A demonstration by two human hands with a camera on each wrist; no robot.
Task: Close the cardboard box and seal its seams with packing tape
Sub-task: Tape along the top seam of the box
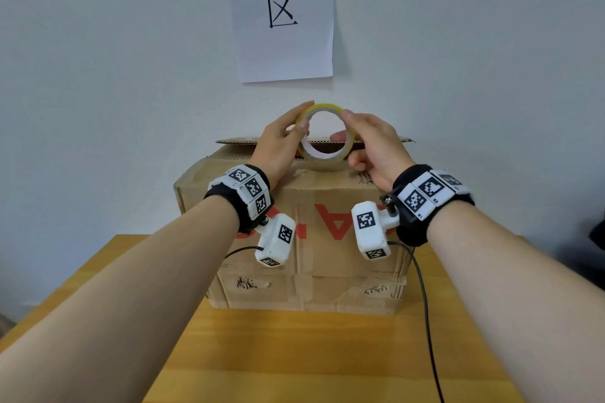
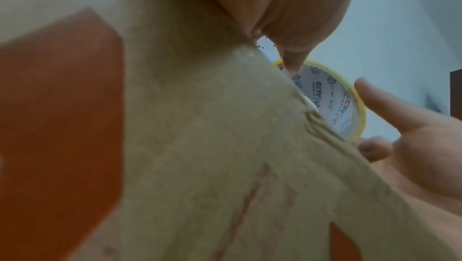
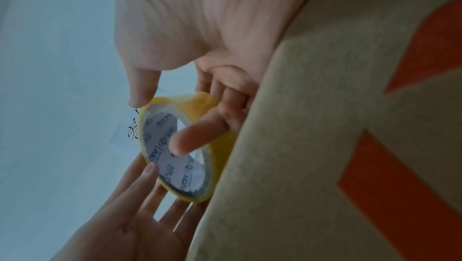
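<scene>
A brown cardboard box (image 1: 327,258) with red lettering stands on the wooden table (image 1: 294,353); the corrugated edge of a top flap (image 1: 235,141) shows along its back. Just above the box top, both hands hold a roll of yellowish clear packing tape (image 1: 322,159) upright. My left hand (image 1: 307,115) pinches the roll's left rim, thumb in front and fingers behind. My right hand (image 1: 340,125) grips the right side, thumb on the rim and a finger through the core. The wrist views show the tape roll (image 2: 332,103) (image 3: 197,107) against the box (image 2: 225,146) (image 3: 325,146).
A white paper sign (image 1: 284,10) with black characters hangs on the pale wall right behind the box. A black cable (image 1: 425,304) runs from the right wrist camera down across the table. Something dark (image 1: 597,239) sits at the far right edge.
</scene>
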